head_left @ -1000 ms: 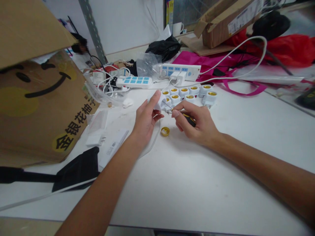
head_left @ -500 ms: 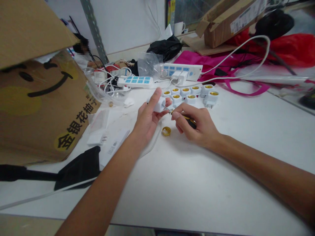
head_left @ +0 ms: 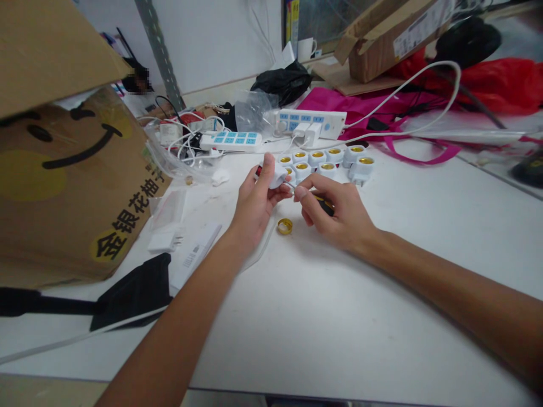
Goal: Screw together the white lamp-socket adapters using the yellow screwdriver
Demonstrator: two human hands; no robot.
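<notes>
Lamp socket (head_left: 278, 177) in left hand (head_left: 254, 209), small screwdriver (head_left: 324, 206) in right hand (head_left: 339, 217)

The screwdriver (head_left: 326, 207) has a black handle banded yellow. Each lamp socket (head_left: 327, 158) is white with a gold collar, and the loose ring (head_left: 284, 226) is gold. The power strip (head_left: 231, 141) is white with blue outlets. The carton (head_left: 72, 192) is brown, printed with yellow spots and a black smiley.

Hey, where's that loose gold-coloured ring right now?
In the head view, the gold-coloured ring lies on the white table, between the left hand and right hand, nearer the person than the lamp sockets.
</notes>
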